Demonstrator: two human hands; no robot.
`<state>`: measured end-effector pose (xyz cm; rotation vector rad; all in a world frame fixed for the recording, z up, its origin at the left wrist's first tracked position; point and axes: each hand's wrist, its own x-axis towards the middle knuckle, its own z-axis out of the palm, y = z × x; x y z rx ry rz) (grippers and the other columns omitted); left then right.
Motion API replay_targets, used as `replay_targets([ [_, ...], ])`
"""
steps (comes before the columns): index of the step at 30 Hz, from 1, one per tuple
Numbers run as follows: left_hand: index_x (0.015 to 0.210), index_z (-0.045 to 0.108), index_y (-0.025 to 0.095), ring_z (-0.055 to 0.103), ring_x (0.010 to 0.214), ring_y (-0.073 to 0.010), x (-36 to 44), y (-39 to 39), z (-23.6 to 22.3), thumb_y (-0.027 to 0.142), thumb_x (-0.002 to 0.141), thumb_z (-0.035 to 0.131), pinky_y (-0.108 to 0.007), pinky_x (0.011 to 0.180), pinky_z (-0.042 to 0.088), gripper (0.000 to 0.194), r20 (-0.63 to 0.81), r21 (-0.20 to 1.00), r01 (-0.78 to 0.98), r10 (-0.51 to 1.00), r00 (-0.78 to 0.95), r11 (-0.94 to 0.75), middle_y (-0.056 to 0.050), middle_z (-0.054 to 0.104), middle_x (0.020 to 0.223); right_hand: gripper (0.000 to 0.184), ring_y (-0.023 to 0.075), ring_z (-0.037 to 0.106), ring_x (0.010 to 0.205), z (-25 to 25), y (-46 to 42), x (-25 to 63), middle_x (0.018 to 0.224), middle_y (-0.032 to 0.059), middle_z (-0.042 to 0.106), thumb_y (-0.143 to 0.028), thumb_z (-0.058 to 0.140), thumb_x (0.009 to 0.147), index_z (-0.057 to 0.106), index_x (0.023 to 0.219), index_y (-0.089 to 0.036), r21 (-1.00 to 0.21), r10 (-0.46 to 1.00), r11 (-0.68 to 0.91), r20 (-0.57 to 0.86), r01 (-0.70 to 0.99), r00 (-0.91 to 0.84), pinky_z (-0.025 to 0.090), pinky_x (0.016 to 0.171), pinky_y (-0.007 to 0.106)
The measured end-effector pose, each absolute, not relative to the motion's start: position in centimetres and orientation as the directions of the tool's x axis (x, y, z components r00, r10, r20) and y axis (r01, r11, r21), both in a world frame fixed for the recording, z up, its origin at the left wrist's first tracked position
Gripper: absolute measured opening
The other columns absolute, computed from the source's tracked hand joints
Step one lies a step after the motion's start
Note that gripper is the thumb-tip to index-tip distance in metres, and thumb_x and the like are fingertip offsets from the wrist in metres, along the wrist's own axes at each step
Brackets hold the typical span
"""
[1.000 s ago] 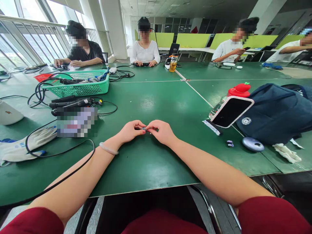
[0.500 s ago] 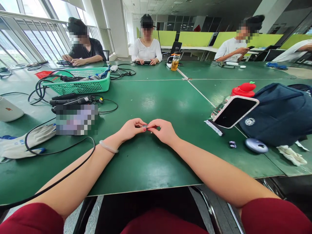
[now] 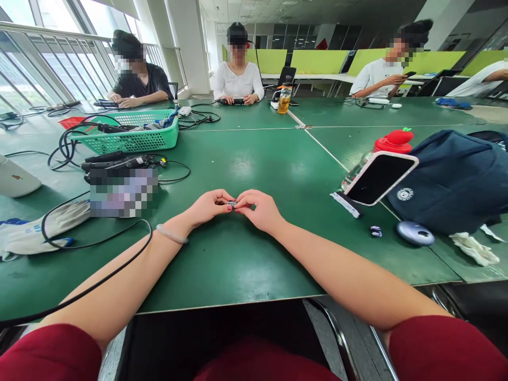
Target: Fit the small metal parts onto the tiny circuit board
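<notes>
My left hand (image 3: 211,207) and my right hand (image 3: 260,210) meet just above the green table (image 3: 242,264), in the middle of the view. Pinched between the fingertips of both is a small dark-and-silver piece (image 3: 232,203), too small and too covered by fingers to name. Thumb and forefinger of each hand are pressed together on it. A pale bangle (image 3: 171,234) circles my left wrist, and a black cable (image 3: 119,272) runs across that forearm.
At left lie work gloves (image 3: 59,222), black cabled devices (image 3: 119,165) and a green basket (image 3: 127,138). At right are a phone (image 3: 380,178) leaning on a red-lidded bottle (image 3: 393,142), a purple oval case (image 3: 415,233) and a navy bag (image 3: 452,180). Several people sit across the table.
Both hands have shifted slightly left and apart, so more of the small piece shows between the fingertips. Its hold stays a pinch. The view has tilted a little.
</notes>
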<state>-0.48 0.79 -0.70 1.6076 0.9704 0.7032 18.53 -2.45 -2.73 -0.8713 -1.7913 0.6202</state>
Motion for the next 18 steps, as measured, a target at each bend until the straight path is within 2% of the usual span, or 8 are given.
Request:
replay_targets([
  [9,0.083,0.063,0.014,0.06,0.072,-0.013,-0.6,0.76,-0.79,0.039,0.057,0.082,-0.029,0.075,0.045,0.041,-0.04,0.979,0.194,0.876,0.48,-0.061,-0.003,0.068,0.077,0.007,0.0136,0.063,0.079,-2.74,-2.58,18.42,0.091,0.0033,0.067,-0.014,0.068,0.076,0.07,0.076,-0.021,-0.72,0.775,0.632,0.578,0.287,-0.257,0.053,0.074,0.029],
  [18,0.085,0.065,0.013,0.061,0.073,-0.0127,-0.68,0.91,-0.84,0.036,0.058,0.084,-0.027,0.073,0.045,0.041,-0.018,0.986,0.155,0.869,0.495,-0.068,-0.005,0.07,0.081,0.006,0.0129,0.062,0.077,-2.76,-2.56,18.88,0.09,0.0026,0.066,-0.015,0.071,0.074,0.071,0.074,-0.021,-0.744,0.787,0.616,0.578,0.258,-0.216,0.053,0.074,0.029],
])
